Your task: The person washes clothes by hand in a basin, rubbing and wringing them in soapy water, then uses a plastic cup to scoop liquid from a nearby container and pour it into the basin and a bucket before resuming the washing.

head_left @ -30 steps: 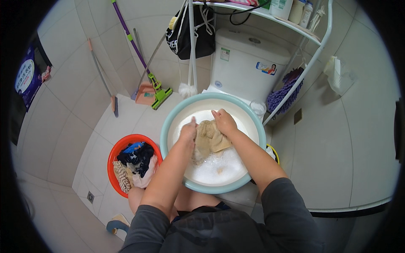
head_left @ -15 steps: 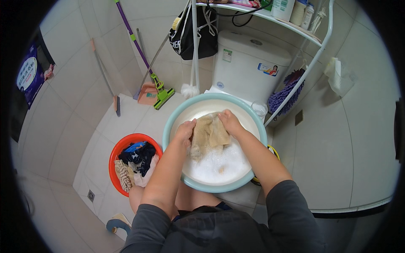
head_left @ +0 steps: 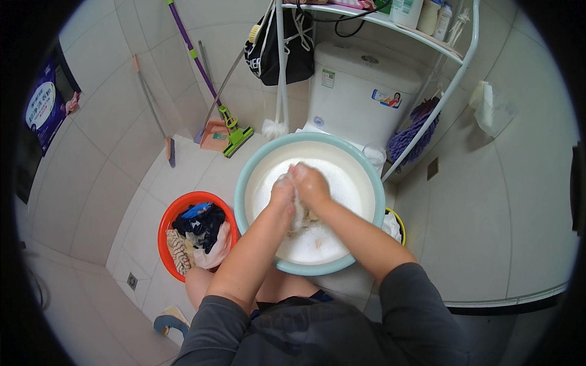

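A large white basin (head_left: 249, 183) with a pale blue rim stands before me, holding sudsy water. Over its middle, my left hand (head_left: 282, 194) and my right hand (head_left: 310, 185) press together, both closed on a wet beige cloth (head_left: 300, 221). Most of the cloth is hidden between my palms; its lower end hangs down into the white foam (head_left: 317, 244). Suds coat my fingers, and the fingertips are partly covered by the foam.
Left of the basin, a red tub (head_left: 162, 238) holds several dark and light clothes. A yellow-rimmed bucket (head_left: 400, 222) is at the right. Behind stand a toilet (head_left: 360, 79) and a white rack (head_left: 452, 91). A green mop (head_left: 237, 139) and a broom (head_left: 170, 152) lean at the left wall.
My hands have come together from either side of the spread cloth. The cloth is now bunched and squeezed between them, with more foam on my fingers.
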The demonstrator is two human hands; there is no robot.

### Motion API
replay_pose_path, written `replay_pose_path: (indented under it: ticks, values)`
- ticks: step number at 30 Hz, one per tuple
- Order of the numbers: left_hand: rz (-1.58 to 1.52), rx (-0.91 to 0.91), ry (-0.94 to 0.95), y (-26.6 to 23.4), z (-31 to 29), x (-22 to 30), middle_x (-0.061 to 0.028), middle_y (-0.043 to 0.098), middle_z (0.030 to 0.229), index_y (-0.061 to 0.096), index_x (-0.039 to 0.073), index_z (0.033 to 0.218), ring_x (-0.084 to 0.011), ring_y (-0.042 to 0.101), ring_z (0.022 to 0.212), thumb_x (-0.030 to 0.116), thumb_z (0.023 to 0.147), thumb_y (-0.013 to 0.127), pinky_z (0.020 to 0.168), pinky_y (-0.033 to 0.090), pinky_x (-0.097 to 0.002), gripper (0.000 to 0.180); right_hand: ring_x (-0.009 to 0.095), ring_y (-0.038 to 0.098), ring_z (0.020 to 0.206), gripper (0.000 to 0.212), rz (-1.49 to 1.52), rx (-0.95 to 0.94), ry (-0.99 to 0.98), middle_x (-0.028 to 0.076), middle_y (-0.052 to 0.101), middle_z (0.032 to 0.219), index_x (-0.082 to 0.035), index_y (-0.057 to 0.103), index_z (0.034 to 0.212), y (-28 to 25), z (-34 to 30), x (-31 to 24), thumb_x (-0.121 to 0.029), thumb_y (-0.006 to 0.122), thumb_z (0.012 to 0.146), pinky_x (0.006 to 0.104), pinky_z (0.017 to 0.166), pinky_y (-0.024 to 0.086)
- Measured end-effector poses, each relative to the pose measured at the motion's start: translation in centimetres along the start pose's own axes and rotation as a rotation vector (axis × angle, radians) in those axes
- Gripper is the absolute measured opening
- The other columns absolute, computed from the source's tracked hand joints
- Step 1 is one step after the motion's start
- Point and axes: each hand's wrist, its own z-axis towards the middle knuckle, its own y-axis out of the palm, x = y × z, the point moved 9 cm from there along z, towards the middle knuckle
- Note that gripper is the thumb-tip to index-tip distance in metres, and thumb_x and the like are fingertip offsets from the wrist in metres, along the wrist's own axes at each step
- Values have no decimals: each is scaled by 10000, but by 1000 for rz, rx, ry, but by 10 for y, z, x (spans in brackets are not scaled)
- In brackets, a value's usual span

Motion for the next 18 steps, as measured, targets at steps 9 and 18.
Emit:
replay_pose_path:
  ticks: [9,18]
  values:
    - [-107,-73,-123,32,-46,16,-101,604,896,563,34,1002,-230,569,784,423,859,541,704,469,-378,415,353,552,688,322,266,-73,340,200,575,714,-28,532,727,-16,4,30,-297,442,881,412,643,415]
    - [246,65,-114,30,-67,24,-66,584,795,587,43,907,-195,552,691,363,896,495,613,449,-342,334,397,560,728,364,-179,30,109,184,608,739,-43,569,742,-21,21,37,-324,400,901,462,667,436]
